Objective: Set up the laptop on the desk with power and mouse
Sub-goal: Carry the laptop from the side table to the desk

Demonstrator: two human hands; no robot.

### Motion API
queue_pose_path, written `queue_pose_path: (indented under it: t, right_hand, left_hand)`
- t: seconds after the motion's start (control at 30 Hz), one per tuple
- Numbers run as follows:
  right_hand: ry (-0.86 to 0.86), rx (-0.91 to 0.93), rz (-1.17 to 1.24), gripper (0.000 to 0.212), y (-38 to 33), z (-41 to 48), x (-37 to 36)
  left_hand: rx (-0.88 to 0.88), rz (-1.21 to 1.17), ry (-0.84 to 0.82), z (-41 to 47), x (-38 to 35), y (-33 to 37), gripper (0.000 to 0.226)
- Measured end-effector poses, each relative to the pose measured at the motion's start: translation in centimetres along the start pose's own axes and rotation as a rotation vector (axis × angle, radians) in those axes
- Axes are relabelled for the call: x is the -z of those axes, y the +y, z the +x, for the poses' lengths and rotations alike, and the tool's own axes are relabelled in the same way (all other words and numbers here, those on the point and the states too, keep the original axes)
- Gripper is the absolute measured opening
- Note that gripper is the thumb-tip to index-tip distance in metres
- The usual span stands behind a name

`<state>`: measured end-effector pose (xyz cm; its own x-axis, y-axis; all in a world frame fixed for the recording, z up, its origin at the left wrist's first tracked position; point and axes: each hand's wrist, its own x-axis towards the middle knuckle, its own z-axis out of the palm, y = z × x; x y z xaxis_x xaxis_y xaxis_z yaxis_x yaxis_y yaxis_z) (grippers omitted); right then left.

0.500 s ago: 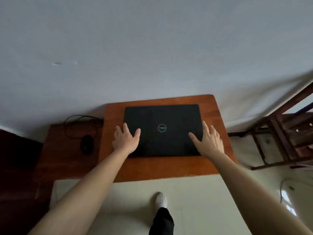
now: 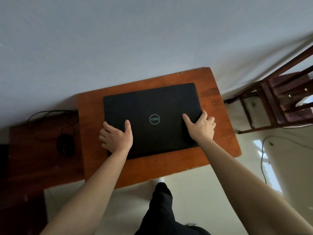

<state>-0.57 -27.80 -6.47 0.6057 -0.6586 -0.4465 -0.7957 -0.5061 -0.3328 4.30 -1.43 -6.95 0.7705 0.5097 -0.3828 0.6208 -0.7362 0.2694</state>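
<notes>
At mid desk (image 2: pixel 220 141) lies the closed laptop (image 2: pixel 152 102), long axis left-right. Left hand (image 2: pixel 116 138) and right hand (image 2: pixel 201 128) clasp its short edges, thumbs on top, fingers curled round. The mouse (image 2: pixel 65 145) lies nearer the left hand.

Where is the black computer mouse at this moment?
In the head view, the black computer mouse lies on the dark wooden side table, left of the orange-brown desk with the black laptop.
</notes>
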Motion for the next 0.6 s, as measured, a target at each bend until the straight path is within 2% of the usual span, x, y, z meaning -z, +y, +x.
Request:
queue_pose_path:
  t: [0.2,0.4,0.6]
  right_hand:
    - [-0.117,0.027,0.053,0.097,0.6,1.1,2.1]
    - [-0.052,0.047,0.020,0.092,3.4,-1.1,3.2]
    - [0.066,-0.075,0.011,0.082,11.0,-4.6,6.4]
  left_hand:
    - [0.023,-0.032,-0.088,1.5,1.5,-0.4,0.097]
    - [-0.008,0.021,-0.078,-1.5,2.5,-0.1,0.096]
    - [-0.145,0.091,-0.089,-9.2,2.0,0.7,0.093]
